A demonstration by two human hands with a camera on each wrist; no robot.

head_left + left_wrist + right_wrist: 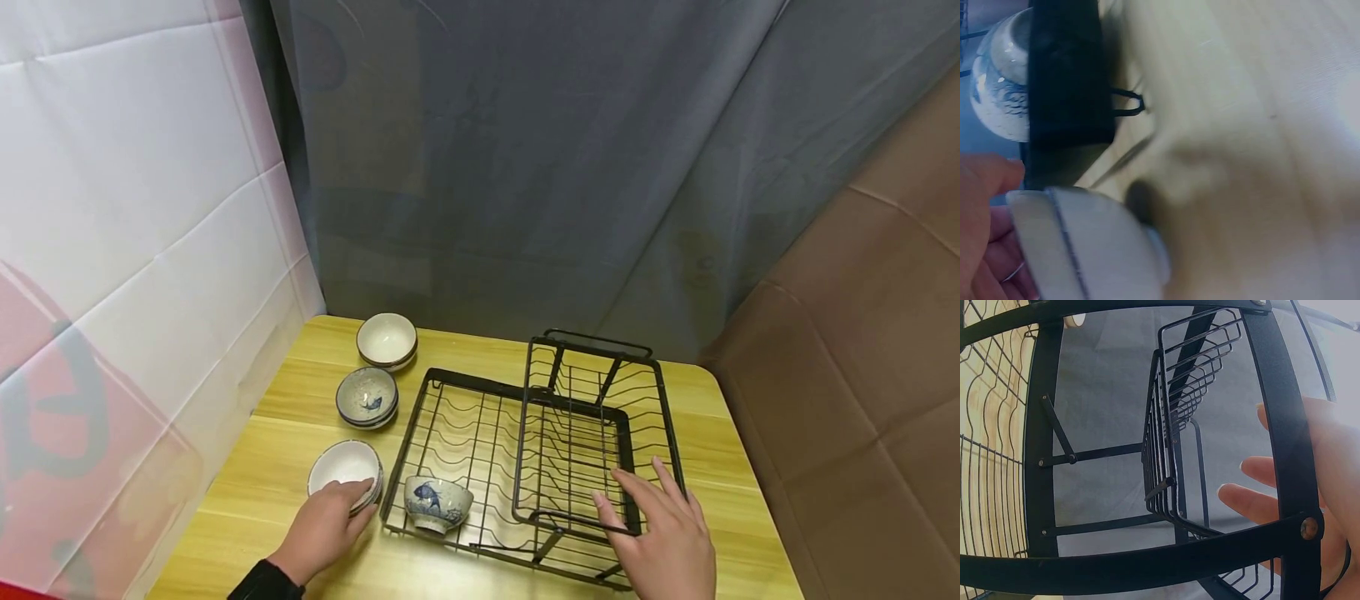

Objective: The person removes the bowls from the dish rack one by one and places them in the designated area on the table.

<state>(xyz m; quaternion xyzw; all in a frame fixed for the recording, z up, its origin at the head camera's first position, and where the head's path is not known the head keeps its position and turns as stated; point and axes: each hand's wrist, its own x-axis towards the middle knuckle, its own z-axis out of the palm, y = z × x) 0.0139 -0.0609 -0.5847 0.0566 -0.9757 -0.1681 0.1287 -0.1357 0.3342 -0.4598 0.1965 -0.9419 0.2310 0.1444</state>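
My left hand is at the nearest stack of white bowls, its fingers over the rim and its thumb at the right side. The left wrist view shows the white bowls close up, one nested in the other, with curled fingers at the rim. Beside it in the black dish rack, a bowl with a blue fish stands tilted on its side at the front left. My right hand is at the rack's upper tier, near its front right corner, fingers extended loosely past the black frame.
Behind the nearest stack are a grey bowl stack with a blue fish and a white bowl stack. The wooden table meets a grey curtain at the back. Cloth walls stand left and right.
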